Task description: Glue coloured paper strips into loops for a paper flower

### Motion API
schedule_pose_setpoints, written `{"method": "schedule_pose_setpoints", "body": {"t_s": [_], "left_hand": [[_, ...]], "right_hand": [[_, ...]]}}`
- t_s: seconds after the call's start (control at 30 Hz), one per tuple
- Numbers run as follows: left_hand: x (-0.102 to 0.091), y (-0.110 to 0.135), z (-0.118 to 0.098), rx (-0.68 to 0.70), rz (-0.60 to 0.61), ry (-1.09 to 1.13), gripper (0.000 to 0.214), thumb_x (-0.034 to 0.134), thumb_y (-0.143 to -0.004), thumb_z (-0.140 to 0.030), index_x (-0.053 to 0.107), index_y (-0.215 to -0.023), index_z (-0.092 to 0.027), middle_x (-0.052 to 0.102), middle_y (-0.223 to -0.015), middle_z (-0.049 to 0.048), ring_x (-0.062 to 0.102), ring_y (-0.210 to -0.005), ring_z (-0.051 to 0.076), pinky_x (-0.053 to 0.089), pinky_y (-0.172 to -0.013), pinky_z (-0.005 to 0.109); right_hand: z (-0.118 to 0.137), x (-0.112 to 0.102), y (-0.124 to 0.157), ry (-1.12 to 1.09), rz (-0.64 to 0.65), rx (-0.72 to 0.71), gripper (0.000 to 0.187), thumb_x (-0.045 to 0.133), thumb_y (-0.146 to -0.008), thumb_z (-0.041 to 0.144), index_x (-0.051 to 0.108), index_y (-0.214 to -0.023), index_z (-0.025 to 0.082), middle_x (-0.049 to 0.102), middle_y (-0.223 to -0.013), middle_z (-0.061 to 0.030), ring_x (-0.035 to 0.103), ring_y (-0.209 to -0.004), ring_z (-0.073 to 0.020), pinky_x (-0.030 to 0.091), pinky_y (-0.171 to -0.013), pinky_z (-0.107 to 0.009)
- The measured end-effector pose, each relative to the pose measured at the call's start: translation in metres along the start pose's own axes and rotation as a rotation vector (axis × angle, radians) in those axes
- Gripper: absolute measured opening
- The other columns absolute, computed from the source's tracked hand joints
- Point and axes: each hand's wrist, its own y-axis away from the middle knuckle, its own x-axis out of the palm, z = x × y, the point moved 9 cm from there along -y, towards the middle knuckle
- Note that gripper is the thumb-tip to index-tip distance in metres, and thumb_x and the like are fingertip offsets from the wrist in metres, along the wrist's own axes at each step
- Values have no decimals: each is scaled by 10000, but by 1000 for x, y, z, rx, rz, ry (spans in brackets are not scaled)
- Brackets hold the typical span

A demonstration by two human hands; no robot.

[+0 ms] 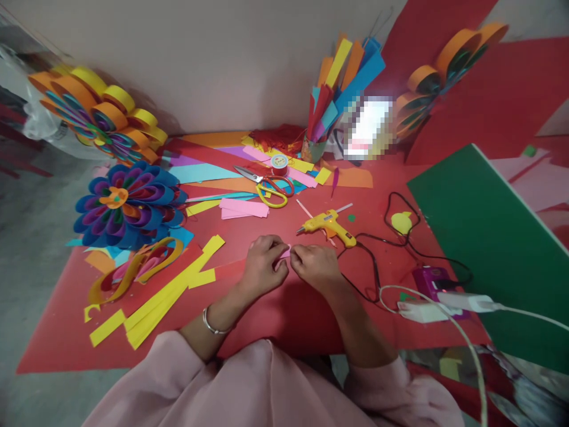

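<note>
Between my two hands is a small pink paper strip [287,251], mostly covered by my fingers. My left hand [265,264] is closed on its left end, thumb and fingers pinched. The other end sits in the fingertips of my right hand [315,265], also pinched. A yellow hot glue gun [328,225] lies just beyond my right hand, its nozzle pointing left. Past my left hand rests a small stack of pink strips [243,208]. Yellow paper strips [164,299] and a red strip [229,270] lie to the left.
Scissors [272,188] and a thread spool [280,163] lie on colored paper at the back. A blue-purple paper flower [128,204] stands left. A cup [313,149] holds paper strips. At right are a purple power adapter [431,281], cords and a green board [484,237].
</note>
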Motion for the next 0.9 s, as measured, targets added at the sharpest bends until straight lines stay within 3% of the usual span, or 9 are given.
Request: {"method": "schedule_pose_setpoints", "body": {"t_s": [0.23, 0.9], "left_hand": [[0, 2, 1, 11, -7, 2, 347, 627, -787, -176, 748, -1107, -234, 697, -1098, 72, 629, -1038, 254, 484, -885, 416], [-1, 0, 1, 13, -2, -7, 325, 619, -806, -205, 755, -1100, -224, 701, -1096, 78, 635, -1022, 255, 489, -881, 420]], "right_hand": [[1, -1, 1, -3, -42, -12, 246, 531, -999, 284, 760, -924, 233, 783, -792, -51, 683, -712, -173, 222, -631, -330], [3, -1, 0, -8, -7, -23, 249, 526, -1005, 266, 764, -952, 216, 798, -838, -63, 694, -762, -183, 236, -626, -328]]}}
